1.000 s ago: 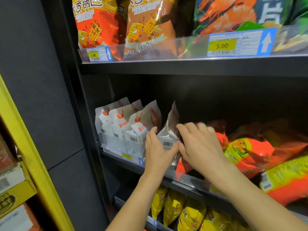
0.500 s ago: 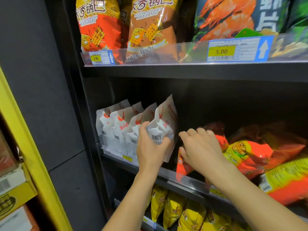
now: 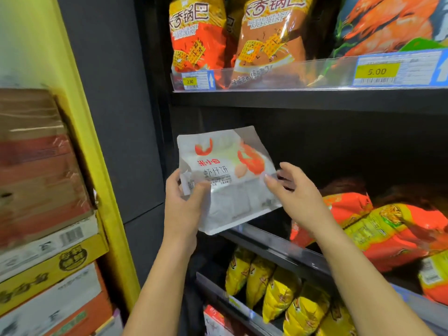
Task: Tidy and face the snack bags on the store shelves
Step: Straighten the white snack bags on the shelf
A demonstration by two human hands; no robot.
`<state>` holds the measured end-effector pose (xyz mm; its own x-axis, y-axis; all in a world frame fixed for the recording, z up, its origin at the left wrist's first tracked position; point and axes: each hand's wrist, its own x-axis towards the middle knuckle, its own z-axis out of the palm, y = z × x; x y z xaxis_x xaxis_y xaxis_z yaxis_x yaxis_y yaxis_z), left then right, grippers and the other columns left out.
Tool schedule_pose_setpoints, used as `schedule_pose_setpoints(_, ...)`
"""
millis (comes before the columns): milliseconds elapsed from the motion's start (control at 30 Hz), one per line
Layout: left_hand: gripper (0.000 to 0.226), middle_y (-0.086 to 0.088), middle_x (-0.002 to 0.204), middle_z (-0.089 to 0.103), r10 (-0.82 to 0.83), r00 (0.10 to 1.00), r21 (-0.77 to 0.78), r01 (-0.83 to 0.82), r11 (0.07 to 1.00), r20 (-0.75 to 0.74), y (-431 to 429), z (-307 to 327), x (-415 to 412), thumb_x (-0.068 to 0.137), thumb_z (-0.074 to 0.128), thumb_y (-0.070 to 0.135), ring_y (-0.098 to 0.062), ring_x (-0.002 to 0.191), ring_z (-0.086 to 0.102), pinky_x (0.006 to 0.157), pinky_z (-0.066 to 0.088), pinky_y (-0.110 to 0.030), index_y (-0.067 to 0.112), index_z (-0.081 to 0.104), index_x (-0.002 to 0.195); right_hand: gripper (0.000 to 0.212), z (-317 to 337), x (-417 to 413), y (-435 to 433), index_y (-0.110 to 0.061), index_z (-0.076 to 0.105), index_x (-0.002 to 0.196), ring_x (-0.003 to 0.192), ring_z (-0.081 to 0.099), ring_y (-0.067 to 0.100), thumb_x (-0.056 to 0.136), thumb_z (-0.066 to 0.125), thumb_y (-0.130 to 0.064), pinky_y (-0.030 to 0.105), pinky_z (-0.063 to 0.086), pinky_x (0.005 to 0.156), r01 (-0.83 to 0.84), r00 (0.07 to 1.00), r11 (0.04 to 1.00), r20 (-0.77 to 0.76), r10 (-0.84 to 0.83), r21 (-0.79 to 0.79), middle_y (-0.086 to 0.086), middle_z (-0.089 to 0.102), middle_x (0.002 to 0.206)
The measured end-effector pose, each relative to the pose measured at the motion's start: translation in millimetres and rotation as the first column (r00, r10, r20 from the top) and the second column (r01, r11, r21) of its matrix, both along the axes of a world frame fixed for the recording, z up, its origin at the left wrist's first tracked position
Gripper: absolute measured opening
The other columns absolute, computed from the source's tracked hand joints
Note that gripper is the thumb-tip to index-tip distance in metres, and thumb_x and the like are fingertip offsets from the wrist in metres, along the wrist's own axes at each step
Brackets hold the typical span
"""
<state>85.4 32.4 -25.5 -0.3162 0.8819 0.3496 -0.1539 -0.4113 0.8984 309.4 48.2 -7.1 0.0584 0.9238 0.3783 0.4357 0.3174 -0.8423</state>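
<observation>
Curled fingers (image 3: 203,188) on left hand (image 3: 183,212), right hand (image 3: 301,198).

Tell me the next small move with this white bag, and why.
Probably lower the white bag onto the middle shelf, upright, print facing out. It hangs in front of the shelf, left of the orange bags, print toward the camera; the left hand grips its left edge and the right hand pinches its right edge.
</observation>
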Motion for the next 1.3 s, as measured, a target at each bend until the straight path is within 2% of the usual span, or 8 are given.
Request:
schedule_pose_setpoints(233, 0.044, 0.007, 0.119, 0.078, -0.137, 0.989, -0.103, 0.141, 0.985, 0.048, -44, 6, -44, 0.097, 0.069, 0.023, -0.015, 0.102, 0.078, 0.074, 0.064, -0.035, 0.028, 0.054, 0.138, 0.050, -19, -34, -8, -0.032, 0.064, 0.132, 0.115, 0.072, 0.017, 0.093, 0.067, -0.062, 0.050, 0.053, 0.105, -0.387, 0.892, 0.905, -0.323, 0.317, -0.179, -0.007, 0.075, 0.125)
schedule_pose_setpoints(367, 0.057, 0.002, 0.134, 0.073, -0.247, 0.966, -0.161, 0.256, 0.953, 0.069, -71, 7, -64, 0.094, 0.068, 0.055, -0.023, 0.122, 0.071, 0.101, 0.056, -0.056, 0.028, 0.058, 0.144, 0.048, -35, -55, -22, -0.018, 0.065, 0.134, 0.115, 0.073, 0.026, 0.093, 0.067, -0.042, 0.047, 0.054, 0.101, -0.535, 0.703, 0.809, -0.659, 0.268, -0.242, 0.007, 0.075, 0.125)
schedule_pose_setpoints(467, 0.061, 0.000, 0.132, 0.074, -0.252, 0.943, -0.190, 0.294, 0.937, 0.219, -94, 13, -77, 0.094, 0.049, 0.067, -0.024, 0.121, 0.072, 0.101, 0.055, -0.053, 0.029, 0.061, 0.140, 0.054, -52, -69, -33, -0.014, 0.061, 0.140, 0.126, 0.066, 0.033, 0.093, 0.065, -0.041, 0.054, 0.045, 0.112, -0.614, 0.521, 0.758, -0.834, 0.179, -0.221, 0.014, 0.069, 0.135)
schedule_pose_setpoints(600, 0.071, -0.004, 0.130, 0.075, -0.221, 0.917, -0.194, 0.296, 0.935, 0.332, -119, 11, -100, 0.087, 0.056, 0.066, -0.028, 0.120, 0.072, 0.103, 0.055, -0.058, 0.022, 0.059, 0.143, 0.053, -69, -86, -50, -0.016, 0.060, 0.144, 0.129, 0.063, 0.034, 0.098, 0.060, -0.043, 0.053, 0.051, 0.110, -0.653, 0.432, 0.735, -0.887, 0.164, -0.182, 0.013, 0.066, 0.141)
schedule_pose_setpoints(800, 0.045, 0.009, 0.128, 0.074, -0.138, 0.990, -0.268, 0.143, 0.953, 0.037, -152, 2, -112, 0.098, 0.061, 0.053, -0.007, 0.108, 0.075, 0.094, 0.059, -0.042, 0.030, 0.063, 0.137, 0.050, -70, -108, -74, -0.016, 0.060, 0.142, 0.118, 0.072, 0.028, 0.097, 0.061, -0.036, 0.040, 0.064, 0.086, -0.623, 0.480, 0.768, -0.848, 0.225, -0.149, 0.011, 0.071, 0.134)
schedule_pose_setpoints(1000, 0.089, 0.018, 0.128, 0.072, -0.005, 0.976, -0.277, -0.056, 0.959, -0.216, -161, -16, -120, 0.070, 0.090, 0.062, -0.006, 0.116, 0.070, 0.105, 0.055, -0.041, 0.035, 0.051, 0.145, 0.060, -63, -132, -91, -0.020, 0.063, 0.134, 0.115, 0.072, 0.023, 0.086, 0.079, -0.052, 0.048, 0.052, 0.106, -0.467, 0.762, 0.867, -0.575, 0.297, -0.172, 0.001, 0.077, 0.122)
schedule_pose_setpoints(1167, 0.060, 0.001, 0.124, 0.078, -0.042, 0.998, -0.304, 0.051, 0.951, 0.037, -160, -40, -138, 0.083, 0.082, 0.034, -0.022, 0.115, 0.074, 0.102, 0.056, -0.046, 0.020, 0.062, 0.137, 0.057, -52, -130, -109, -0.027, 0.063, 0.136, 0.119, 0.071, 0.022, 0.095, 0.059, -0.066, 0.052, 0.048, 0.110, -0.512, 0.761, 0.843, -0.544, 0.354, -0.168, 0.000, 0.075, 0.126)
schedule_pose_setpoints(1300, 0.038, -0.007, 0.109, 0.081, -0.074, 0.905, -0.300, 0.215, 0.930, 0.419, -163, -57, -144, 0.079, 0.072, 0.029, -0.022, 0.089, 0.079, 0.073, 0.062, -0.039, 0.019, 0.069, 0.116, 0.058, -40, -124, -125, -0.023, 0.058, 0.139, 0.117, 0.072, 0.027, 0.097, 0.043, -0.060, 0.052, 0.052, 0.105, -0.563, 0.680, 0.816, -0.636, 0.364, -0.135, 0.007, 0.075, 0.126)
